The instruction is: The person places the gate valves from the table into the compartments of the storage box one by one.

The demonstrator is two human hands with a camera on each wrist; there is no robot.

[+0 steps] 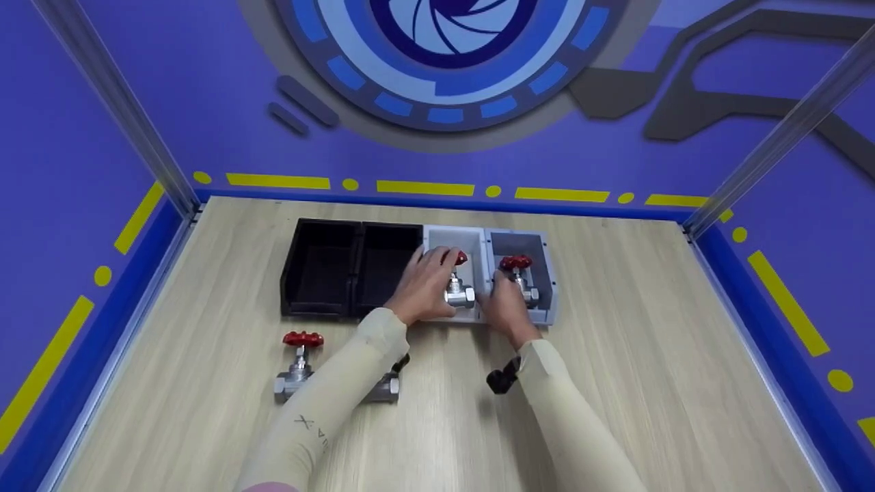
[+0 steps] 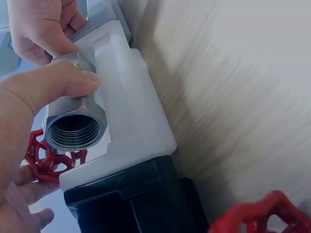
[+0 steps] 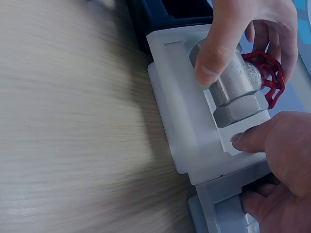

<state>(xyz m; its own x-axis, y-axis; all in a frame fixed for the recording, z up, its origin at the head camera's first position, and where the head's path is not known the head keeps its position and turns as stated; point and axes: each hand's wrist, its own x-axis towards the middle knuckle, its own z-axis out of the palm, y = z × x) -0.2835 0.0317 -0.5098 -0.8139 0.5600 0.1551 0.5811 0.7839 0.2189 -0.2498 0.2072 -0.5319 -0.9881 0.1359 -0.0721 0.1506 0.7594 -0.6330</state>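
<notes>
My left hand (image 1: pixel 427 283) grips a silver valve (image 1: pixel 459 294) with a red handwheel at the white bin (image 1: pixel 454 236). In the left wrist view its thumb lies across the metal body, close to the threaded opening; its fingers are by the handwheel (image 2: pixel 46 158). My right hand (image 1: pixel 507 307) straddles the walls where the white and grey bins meet. Its thumb is on the white side, its curled fingers on the grey side, partly hidden. A second red-wheeled valve (image 1: pixel 525 290) stands inside the grey bin (image 1: pixel 543 273), beside the right hand.
Two black bins (image 1: pixel 321 273) adjoin the white one on the left. Nearer on the wooden table (image 1: pixel 615 342) lies another red-wheeled valve (image 1: pixel 299 376); a metal end (image 1: pixel 389 389) shows past my left sleeve, which hides what lies between. Blue-purple panels (image 1: pixel 225 123) enclose the table.
</notes>
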